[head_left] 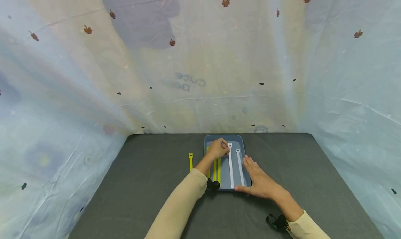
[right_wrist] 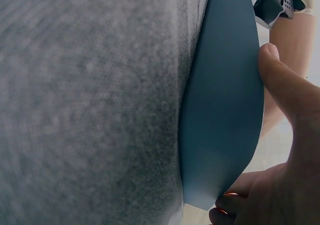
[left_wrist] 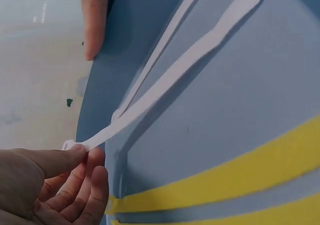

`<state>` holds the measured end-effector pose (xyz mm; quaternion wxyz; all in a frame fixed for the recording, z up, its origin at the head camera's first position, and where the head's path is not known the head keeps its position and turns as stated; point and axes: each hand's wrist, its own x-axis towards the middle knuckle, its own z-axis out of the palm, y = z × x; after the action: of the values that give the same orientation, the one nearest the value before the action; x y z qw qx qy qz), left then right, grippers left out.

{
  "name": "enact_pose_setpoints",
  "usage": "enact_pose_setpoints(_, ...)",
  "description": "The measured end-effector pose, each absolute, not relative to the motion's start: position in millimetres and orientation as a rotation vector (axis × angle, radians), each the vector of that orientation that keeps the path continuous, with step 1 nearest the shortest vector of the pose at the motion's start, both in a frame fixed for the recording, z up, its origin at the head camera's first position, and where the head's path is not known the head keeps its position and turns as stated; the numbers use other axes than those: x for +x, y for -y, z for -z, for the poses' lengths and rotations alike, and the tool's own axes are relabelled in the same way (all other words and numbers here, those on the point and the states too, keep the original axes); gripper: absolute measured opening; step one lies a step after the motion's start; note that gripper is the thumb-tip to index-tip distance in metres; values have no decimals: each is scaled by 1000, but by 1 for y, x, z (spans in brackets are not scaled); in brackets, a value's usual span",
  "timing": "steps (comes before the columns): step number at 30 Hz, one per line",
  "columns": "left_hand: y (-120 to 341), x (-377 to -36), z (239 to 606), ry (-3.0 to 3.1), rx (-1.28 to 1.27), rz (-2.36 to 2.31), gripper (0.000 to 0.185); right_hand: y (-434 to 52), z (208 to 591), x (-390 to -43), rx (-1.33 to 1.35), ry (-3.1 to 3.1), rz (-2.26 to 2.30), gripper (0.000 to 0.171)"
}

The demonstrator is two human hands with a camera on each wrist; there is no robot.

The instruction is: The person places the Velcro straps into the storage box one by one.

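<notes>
My left hand (head_left: 218, 148) is over the far part of a blue-grey tray (head_left: 223, 138). Between thumb and fingertips it pinches the slotted end of a white hook-and-loop cable strap (left_wrist: 170, 77); that end is lifted while the rest slopes down to the tray floor. A second white strap (head_left: 240, 167) lies to its right. Left of them, several yellow straps (head_left: 219, 171) lie lengthwise, partly hidden by my left wrist. My right hand (head_left: 260, 180) rests against the tray's near right corner, thumb on the near edge (right_wrist: 220, 100) and straight fingers along the right side.
Another yellow strap (head_left: 191, 161) lies on the dark grey cloth-covered table (head_left: 156, 169), left of the tray, partly behind my left sleeve. A patterned pale sheet (head_left: 219, 75) hangs behind the table and at both sides.
</notes>
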<state>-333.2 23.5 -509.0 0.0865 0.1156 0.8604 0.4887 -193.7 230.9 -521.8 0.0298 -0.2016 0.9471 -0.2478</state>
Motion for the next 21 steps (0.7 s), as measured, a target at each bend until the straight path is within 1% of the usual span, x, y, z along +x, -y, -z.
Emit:
enact_pose_setpoints(11,-35,-331,511,-2616,274,-1326,12,-231,522,-194,-648,-2937,773,127)
enact_pose_setpoints(21,-39,-327,509,-2590,255,-1341,13,-231,521,-193,-628,-2925,779,128)
